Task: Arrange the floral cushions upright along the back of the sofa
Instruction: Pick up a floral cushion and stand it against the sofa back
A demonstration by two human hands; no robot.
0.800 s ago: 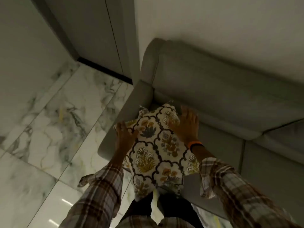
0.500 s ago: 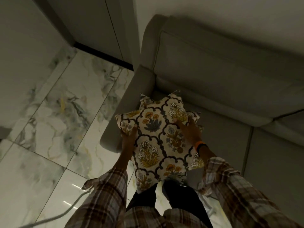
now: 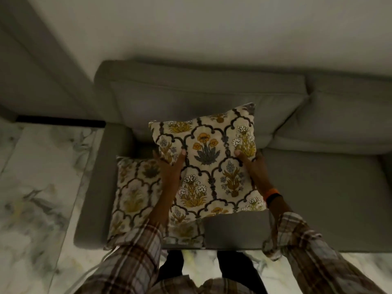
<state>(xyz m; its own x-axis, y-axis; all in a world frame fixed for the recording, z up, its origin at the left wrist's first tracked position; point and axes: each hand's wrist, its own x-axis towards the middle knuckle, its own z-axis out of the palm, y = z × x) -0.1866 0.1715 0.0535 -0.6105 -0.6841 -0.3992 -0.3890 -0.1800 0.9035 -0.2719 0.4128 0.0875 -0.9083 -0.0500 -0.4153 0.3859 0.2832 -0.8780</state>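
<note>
- Two floral cushions are in view, and the sofa [image 3: 318,198] is the landmark for both of them.
- One floral cushion [image 3: 209,164] is held above the sofa seat, in front of the left back pillow [image 3: 191,98]; its face is tilted toward the camera and it does not lean on the back yet, as far as I can tell.
- The second floral cushion [image 3: 131,196] lies flat on the sofa seat, just beside the left armrest [image 3: 99,187]; the held cushion and the left arm cover part of it.
- The left hand [image 3: 169,172] grips the left edge of the held cushion: the thumb presses on the front face and the other fingers are hidden behind the fabric.
- The right hand [image 3: 255,170] grips the right edge in the same way, thumb in front and fingers behind; an orange wristband [image 3: 271,194] sits on this wrist.
- I judge the cushion to be light and soft: the fabric dents a little under both thumbs, and the corners keep their form, so the filling seems full enough.
- The cover looks like woven cotton, so it is probably not slippery, and nothing about it is fragile.
- A hold on the two side edges, near the middle height, seems best, because it keeps the cushion square when it is set down.
- Because it is soft, it may slump forward on the seat; I think the lower edge must go close to the sofa back so the cushion can lean there upright.
</note>
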